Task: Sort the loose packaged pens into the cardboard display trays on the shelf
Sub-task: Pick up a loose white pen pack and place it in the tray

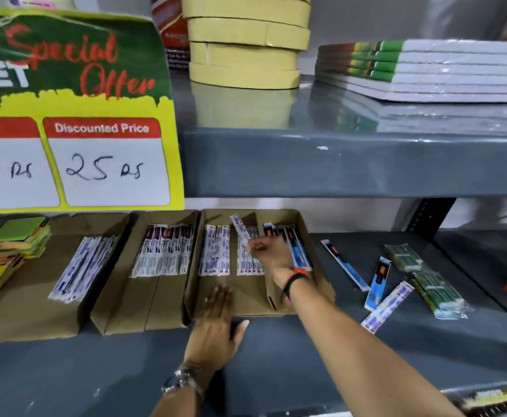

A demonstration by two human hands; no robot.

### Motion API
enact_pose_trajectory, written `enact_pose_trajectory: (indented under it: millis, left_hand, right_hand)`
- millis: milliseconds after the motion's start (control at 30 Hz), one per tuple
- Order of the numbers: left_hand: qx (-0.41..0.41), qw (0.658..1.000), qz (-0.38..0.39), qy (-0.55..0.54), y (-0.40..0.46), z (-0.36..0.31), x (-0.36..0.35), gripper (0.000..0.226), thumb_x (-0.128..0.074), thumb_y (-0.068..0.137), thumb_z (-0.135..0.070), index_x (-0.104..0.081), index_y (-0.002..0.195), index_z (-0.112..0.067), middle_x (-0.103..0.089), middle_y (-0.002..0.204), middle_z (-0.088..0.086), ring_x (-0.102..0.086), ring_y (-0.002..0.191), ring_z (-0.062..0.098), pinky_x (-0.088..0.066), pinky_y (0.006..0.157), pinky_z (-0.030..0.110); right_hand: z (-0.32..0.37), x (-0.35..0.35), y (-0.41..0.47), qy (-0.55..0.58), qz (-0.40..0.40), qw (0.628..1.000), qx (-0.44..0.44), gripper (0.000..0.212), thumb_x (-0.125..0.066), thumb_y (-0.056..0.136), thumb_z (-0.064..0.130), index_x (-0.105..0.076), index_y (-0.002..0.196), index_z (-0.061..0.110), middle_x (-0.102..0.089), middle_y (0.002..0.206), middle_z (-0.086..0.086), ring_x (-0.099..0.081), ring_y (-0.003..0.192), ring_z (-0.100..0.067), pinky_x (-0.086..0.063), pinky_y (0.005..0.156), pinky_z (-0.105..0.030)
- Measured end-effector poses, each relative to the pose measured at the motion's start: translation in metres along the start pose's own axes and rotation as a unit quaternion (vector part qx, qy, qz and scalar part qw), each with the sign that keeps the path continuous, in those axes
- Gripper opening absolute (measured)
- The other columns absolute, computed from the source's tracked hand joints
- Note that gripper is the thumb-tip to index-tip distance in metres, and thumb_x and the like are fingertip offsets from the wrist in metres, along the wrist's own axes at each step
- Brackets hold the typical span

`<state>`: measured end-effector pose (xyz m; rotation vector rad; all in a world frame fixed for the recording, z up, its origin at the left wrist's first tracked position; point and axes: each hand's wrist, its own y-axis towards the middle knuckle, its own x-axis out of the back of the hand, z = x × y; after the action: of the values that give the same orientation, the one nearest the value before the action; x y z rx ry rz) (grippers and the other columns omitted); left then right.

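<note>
Sorting well advanced: cardboard trays (168, 299) mostly stocked.
Right hand (271, 254) pinching white-packaged pen (241, 228) over right tray; left hand (216, 326) spread flat on tray front; three loose pens (377, 282) near shelf (291, 356) right edge.

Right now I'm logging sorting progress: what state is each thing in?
Right hand: holding a white pen packet over the right tray.
Left hand: flat on that tray's front.
Three pen packets: loose on the shelf.
Middle tray: part filled.
</note>
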<state>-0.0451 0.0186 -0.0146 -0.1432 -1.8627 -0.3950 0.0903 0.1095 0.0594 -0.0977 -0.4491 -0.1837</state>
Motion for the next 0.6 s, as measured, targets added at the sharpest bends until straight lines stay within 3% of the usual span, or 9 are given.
enact_pose_trajectory:
  millis: [67, 100, 167, 333, 467, 600]
  left_hand:
    - [0.010, 1.000, 0.006, 0.014, 0.000, 0.004, -0.005, 0.063, -0.040, 0.087, -0.050, -0.058, 0.112, 0.005, -0.064, 0.116, 0.022, -0.061, 0.107, 0.036, -0.031, 0.104, 0.032]
    - [0.010, 1.000, 0.003, 0.017, 0.001, 0.005, -0.008, 0.060, -0.057, 0.080, -0.045, -0.059, 0.112, 0.005, -0.064, 0.116, 0.023, -0.061, 0.107, 0.036, -0.045, 0.095, 0.037]
    - [0.015, 1.000, 0.013, 0.014, 0.002, 0.005, -0.010, 0.063, -0.076, 0.067, -0.038, -0.060, 0.110, 0.006, -0.065, 0.114, 0.024, -0.061, 0.106, 0.037, -0.051, 0.083, 0.051]
    - [0.013, 0.999, -0.008, 0.033, 0.003, 0.007, -0.013, 0.066, -0.079, 0.061, -0.039, -0.062, 0.107, 0.005, -0.067, 0.111, 0.022, -0.064, 0.102, 0.034, -0.053, 0.080, 0.050]
    - [0.016, 0.999, -0.011, 0.050, 0.004, 0.007, -0.014, 0.068, -0.079, 0.059, -0.044, -0.063, 0.107, 0.001, -0.068, 0.111, 0.018, -0.065, 0.101, 0.029, -0.055, 0.080, 0.045]
    - [0.014, 0.999, -0.017, 0.043, 0.004, 0.008, -0.016, 0.068, -0.078, 0.060, -0.045, -0.062, 0.109, 0.000, -0.067, 0.113, 0.017, -0.064, 0.103, 0.029, -0.053, 0.083, 0.044]
  right_hand:
    - [-0.002, -0.013, 0.006, -0.071, 0.009, 0.997, -0.002, 0.023, -0.064, 0.084, 0.015, -0.072, 0.105, 0.010, -0.068, 0.122, -0.006, -0.056, 0.120, -0.024, -0.034, 0.111, -0.047]
    - [-0.005, -0.018, 0.008, -0.104, 0.011, 0.994, -0.002, 0.022, -0.062, 0.085, 0.018, -0.072, 0.104, 0.014, -0.067, 0.124, -0.002, -0.053, 0.122, -0.022, -0.025, 0.114, -0.052]
    - [-0.008, -0.024, 0.011, -0.166, 0.005, 0.986, -0.003, 0.020, -0.058, 0.088, 0.022, -0.071, 0.103, 0.020, -0.065, 0.125, 0.002, -0.051, 0.124, -0.022, -0.011, 0.113, -0.057]
    - [-0.005, -0.037, 0.021, -0.279, 0.035, 0.959, 0.019, 0.026, -0.046, 0.093, 0.016, -0.069, 0.106, 0.018, -0.063, 0.126, -0.004, -0.046, 0.128, -0.029, -0.005, 0.112, -0.064]
    - [-0.004, -0.039, 0.025, -0.327, 0.065, 0.942, 0.033, 0.024, -0.051, 0.093, 0.019, -0.068, 0.107, 0.009, -0.063, 0.125, -0.012, -0.043, 0.130, -0.034, -0.005, 0.112, -0.065]
    - [-0.005, -0.043, 0.025, -0.388, 0.084, 0.917, 0.045, 0.031, -0.039, 0.092, -0.002, -0.066, 0.107, 0.003, -0.062, 0.124, -0.018, -0.037, 0.133, -0.037, 0.000, 0.111, -0.067]
